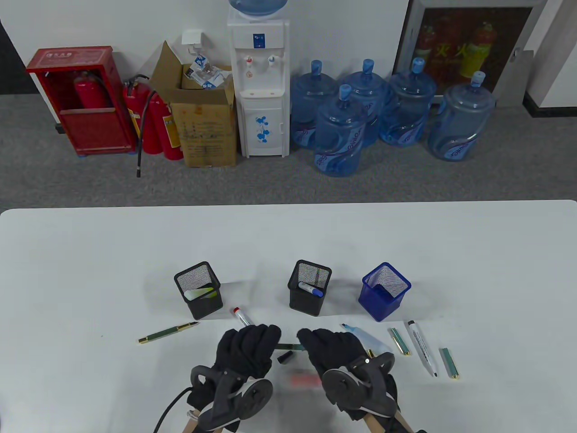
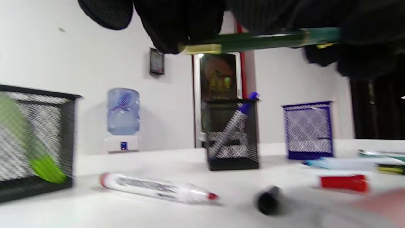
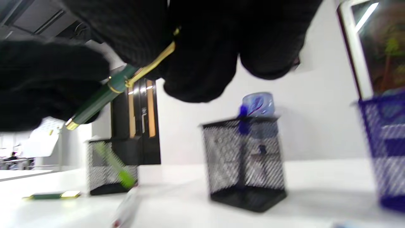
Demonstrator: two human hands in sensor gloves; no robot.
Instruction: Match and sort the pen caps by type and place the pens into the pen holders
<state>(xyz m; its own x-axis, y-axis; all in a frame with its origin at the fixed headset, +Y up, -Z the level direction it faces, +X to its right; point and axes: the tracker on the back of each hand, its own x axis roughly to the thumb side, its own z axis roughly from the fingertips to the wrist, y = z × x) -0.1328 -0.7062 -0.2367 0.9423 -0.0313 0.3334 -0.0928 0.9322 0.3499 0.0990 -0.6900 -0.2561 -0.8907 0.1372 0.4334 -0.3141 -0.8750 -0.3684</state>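
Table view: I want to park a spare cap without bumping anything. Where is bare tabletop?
Bare: the wide strip behind the three holders, from the left black holder to the blue holder, up to the table far edge; also both outer sides. Crowded: in front of the holders, around the left hand and right hand, where pens and caps lie.

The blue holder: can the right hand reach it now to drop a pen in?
Probably yes. The blue holder stands just beyond the right hand, with only bare table between them, though that hand now holds the green pen together with the left hand.
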